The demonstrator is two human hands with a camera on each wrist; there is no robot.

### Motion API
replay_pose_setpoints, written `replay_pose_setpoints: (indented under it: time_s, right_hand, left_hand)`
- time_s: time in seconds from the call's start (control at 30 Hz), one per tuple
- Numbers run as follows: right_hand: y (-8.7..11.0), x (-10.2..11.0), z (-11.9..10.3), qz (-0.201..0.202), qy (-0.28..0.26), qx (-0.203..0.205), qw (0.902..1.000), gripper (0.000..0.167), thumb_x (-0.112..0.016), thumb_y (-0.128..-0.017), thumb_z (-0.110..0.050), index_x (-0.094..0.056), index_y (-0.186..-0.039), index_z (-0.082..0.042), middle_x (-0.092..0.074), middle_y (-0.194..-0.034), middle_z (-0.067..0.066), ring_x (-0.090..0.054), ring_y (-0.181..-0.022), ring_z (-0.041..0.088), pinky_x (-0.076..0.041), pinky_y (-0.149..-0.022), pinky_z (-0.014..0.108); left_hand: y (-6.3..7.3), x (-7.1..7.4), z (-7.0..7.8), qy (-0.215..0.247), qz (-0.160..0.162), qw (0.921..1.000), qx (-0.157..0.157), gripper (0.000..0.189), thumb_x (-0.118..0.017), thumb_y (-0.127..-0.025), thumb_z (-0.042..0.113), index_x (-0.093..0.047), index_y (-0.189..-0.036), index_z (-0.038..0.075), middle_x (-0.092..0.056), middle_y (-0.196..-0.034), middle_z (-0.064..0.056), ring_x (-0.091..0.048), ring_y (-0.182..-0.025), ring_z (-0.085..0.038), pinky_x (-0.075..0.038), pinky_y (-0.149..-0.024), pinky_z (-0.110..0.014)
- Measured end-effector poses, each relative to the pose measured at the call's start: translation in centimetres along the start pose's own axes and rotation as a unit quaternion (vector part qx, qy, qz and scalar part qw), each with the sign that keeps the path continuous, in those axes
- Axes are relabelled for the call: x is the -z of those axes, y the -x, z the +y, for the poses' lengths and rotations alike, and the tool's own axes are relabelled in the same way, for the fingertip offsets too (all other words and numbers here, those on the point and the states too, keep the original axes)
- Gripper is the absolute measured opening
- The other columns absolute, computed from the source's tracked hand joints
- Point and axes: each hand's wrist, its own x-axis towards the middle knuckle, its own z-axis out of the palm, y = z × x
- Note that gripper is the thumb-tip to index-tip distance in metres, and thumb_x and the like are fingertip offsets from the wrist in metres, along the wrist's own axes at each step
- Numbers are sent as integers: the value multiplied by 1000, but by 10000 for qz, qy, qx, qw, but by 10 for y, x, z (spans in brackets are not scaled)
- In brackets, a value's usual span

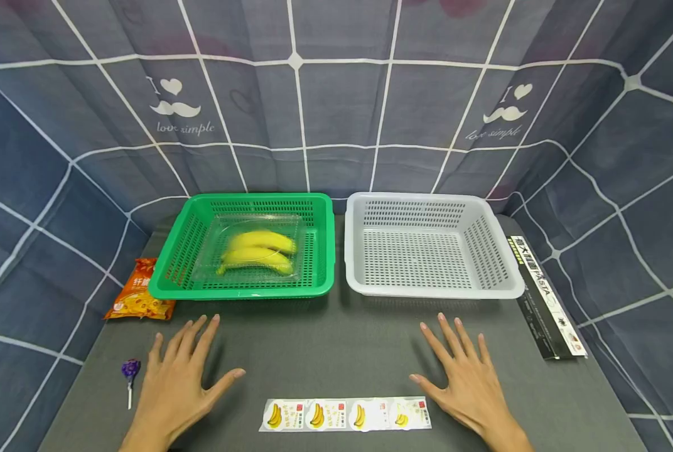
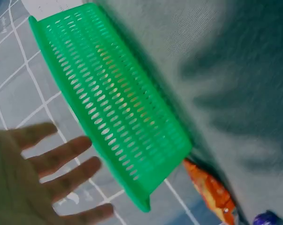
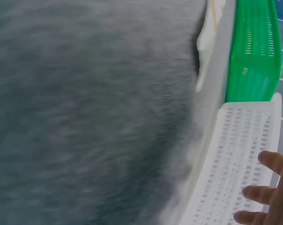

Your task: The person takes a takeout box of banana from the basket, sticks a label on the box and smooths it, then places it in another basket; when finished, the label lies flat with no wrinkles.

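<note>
My left hand point(image 1: 177, 380), fingers spread, hovers low at the table's left front, holding nothing. Beside it lies a purple-wrapped lollipop point(image 1: 130, 371), and beyond its fingertips stands a green basket point(image 1: 240, 294). In that basket is a clear plastic box point(image 1: 212, 251) with yellow bananas point(image 1: 259, 252) in it. The right hand point(image 1: 469, 386) is likewise spread and holds nothing, in front of a white basket point(image 1: 435, 290). Between the hands lies a strip of banana stickers point(image 1: 344, 414), its right end close to the right thumb. Both wrist views show fingers apart from the baskets.
An orange snack bag point(image 1: 141, 292) lies against the green basket's left side. At the right, a long black-and-white pasta box point(image 1: 547, 298) lies alongside the white basket. Grey checked cloth point(image 1: 336, 113) hangs behind and at both sides of the grey table point(image 1: 314, 351).
</note>
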Motion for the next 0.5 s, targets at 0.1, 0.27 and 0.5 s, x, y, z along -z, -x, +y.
replay_pose_setpoints:
  time_s: [0.1,0.27,0.5]
  right_hand:
    - [-8,6,-5,214,-313,223,9990,88,-66,-78,-68,-38,-152,-30,-41,-154,10,-46,-132,40,-32,-104,64]
    - [-25,18,-17,420,-1017,575,9923,81,-72,-80,-55,-41,-150,-30,-59,-137,6,-59,-115,32,-40,-97,55]
    - [-69,41,-38,510,-1769,1122,9765,78,-78,-78,-49,-46,-147,-30,-64,-130,-1,-61,-116,27,-40,-97,52]
  left_hand:
    - [-11,11,-9,135,553,9983,-149,104,-71,-69,71,-39,-151,15,-57,-127,-20,-52,-116,-42,-31,-98,-66]
    - [-40,28,-34,357,939,9949,-106,98,-78,-69,60,-45,-147,12,-58,-122,-24,-54,-105,-46,-36,-88,-60]
    - [-68,34,-67,823,659,9936,404,90,-79,-78,47,-39,-150,11,-45,-136,-29,-49,-103,-48,-34,-82,-62]
